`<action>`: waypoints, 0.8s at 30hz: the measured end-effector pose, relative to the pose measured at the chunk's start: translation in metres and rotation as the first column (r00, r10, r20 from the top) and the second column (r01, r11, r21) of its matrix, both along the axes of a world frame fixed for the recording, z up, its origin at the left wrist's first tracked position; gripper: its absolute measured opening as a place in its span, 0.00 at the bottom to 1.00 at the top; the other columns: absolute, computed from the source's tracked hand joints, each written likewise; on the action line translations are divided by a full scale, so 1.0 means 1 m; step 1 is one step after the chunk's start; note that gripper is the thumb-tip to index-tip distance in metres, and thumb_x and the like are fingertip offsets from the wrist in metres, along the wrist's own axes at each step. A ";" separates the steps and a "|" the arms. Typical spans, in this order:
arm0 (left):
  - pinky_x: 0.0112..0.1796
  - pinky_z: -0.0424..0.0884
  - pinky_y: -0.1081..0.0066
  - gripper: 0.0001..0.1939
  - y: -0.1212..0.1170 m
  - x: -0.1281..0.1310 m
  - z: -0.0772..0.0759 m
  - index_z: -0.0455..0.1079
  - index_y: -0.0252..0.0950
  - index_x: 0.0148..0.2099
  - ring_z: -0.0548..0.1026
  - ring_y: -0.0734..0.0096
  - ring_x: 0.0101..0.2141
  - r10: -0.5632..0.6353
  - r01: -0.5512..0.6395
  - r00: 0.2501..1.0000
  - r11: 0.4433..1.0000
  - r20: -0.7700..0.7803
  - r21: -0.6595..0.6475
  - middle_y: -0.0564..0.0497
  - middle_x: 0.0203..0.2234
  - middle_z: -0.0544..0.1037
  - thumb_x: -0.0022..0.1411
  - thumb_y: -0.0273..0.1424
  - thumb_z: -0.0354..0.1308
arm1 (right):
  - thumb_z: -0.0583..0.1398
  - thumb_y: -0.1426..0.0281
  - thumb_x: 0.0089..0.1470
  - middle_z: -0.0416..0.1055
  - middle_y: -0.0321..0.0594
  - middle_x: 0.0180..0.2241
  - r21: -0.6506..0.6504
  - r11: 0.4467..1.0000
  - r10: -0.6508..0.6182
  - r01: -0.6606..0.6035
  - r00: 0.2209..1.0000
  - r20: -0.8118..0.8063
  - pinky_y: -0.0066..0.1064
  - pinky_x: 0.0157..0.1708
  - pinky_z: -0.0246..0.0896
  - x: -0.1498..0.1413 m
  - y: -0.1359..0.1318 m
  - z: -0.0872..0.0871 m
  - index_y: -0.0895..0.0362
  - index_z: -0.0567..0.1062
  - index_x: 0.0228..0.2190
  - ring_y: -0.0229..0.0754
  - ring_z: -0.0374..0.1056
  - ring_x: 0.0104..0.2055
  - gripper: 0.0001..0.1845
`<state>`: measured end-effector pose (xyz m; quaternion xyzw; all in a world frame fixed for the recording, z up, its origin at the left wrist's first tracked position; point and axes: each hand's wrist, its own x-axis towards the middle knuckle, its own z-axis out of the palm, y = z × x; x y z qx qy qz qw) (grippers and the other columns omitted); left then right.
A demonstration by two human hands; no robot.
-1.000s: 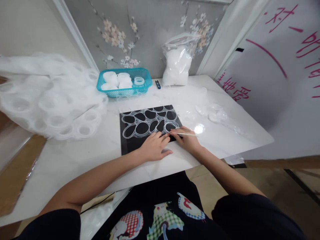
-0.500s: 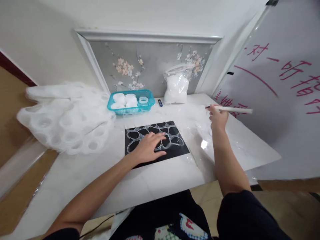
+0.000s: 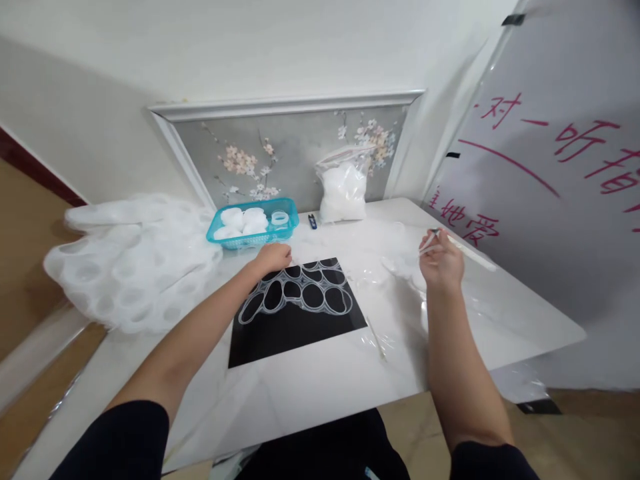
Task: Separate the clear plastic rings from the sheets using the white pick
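Observation:
A black mat [image 3: 295, 330] lies on the white table [image 3: 320, 380], with a clear plastic sheet of cut-out round holes [image 3: 297, 297] on its far half. My left hand [image 3: 273, 257] reaches past the mat's far edge, fingers curled at the top edge of that sheet, close to the teal basket [image 3: 253, 227]. Over the table's right side, my right hand [image 3: 440, 263] is raised and shut on a thin white stick [image 3: 467, 252]; a bit of clear film sits at its fingertips. Several clear plastic discs [image 3: 400, 267] lie under that hand.
The teal basket holds white round pads and a clear ring. A clear bag of white material [image 3: 343, 190] stands at the back. A heap of white perforated sheeting [image 3: 130, 260] fills the left. A second thin stick [image 3: 376, 337] lies right of the mat. A whiteboard [image 3: 550, 200] leans at right.
My left hand has moved from the middle of the mat to its far edge. My right hand came back a little toward the mat, still holding the stick. The view tilted upward.

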<state>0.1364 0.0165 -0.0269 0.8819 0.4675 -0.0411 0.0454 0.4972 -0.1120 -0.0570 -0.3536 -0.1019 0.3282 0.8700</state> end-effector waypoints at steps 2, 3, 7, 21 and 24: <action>0.37 0.66 0.67 0.08 -0.003 0.020 0.014 0.73 0.30 0.32 0.74 0.60 0.35 0.014 -0.014 0.998 1.000 0.067 0.001 0.42 0.31 0.77 0.58 0.28 0.53 | 0.59 0.75 0.57 0.73 0.33 0.24 0.022 1.000 0.001 0.002 0.991 -0.132 0.19 0.28 0.69 -0.004 -0.003 0.007 0.57 0.71 0.27 0.31 0.72 0.26 0.07; 0.37 0.66 0.68 0.09 -0.005 0.034 0.024 0.73 0.30 0.33 0.74 0.62 0.35 0.009 -0.010 0.993 1.000 0.114 0.005 0.42 0.32 0.77 0.60 0.28 0.52 | 0.58 0.75 0.58 0.73 0.33 0.24 0.043 0.999 0.009 -0.001 0.984 -0.180 0.21 0.30 0.71 -0.006 -0.006 0.012 0.57 0.72 0.27 0.32 0.73 0.28 0.08; 0.36 0.66 0.73 0.14 -0.012 0.104 0.083 0.71 0.31 0.41 0.73 0.72 0.33 -0.069 0.067 0.923 0.998 0.378 0.020 0.46 0.35 0.78 0.67 0.34 0.48 | 0.57 0.73 0.59 0.73 0.31 0.25 0.168 0.986 0.058 -0.022 0.976 -0.211 0.19 0.29 0.71 -0.007 -0.018 0.027 0.54 0.73 0.27 0.30 0.73 0.30 0.10; 0.47 0.68 0.65 0.27 -0.099 0.083 0.044 0.67 0.31 0.58 0.74 0.59 0.47 -0.280 0.370 0.890 0.904 0.360 -0.213 0.42 0.52 0.73 0.60 0.40 0.59 | 0.70 0.65 0.43 0.75 0.31 0.35 0.228 0.949 0.175 -0.217 0.966 0.191 0.20 0.28 0.64 -0.033 -0.018 0.026 0.52 0.75 0.28 0.30 0.70 0.32 0.10; 0.38 0.71 0.69 0.24 -0.118 0.039 0.042 0.68 0.35 0.57 0.74 0.67 0.37 -0.198 0.306 0.880 0.931 0.431 -0.198 0.46 0.47 0.75 0.63 0.42 0.55 | 0.73 0.64 0.36 0.77 0.33 0.41 0.180 0.898 0.352 -0.401 0.902 0.250 0.32 0.47 0.66 -0.087 -0.015 0.029 0.51 0.77 0.25 0.38 0.72 0.43 0.13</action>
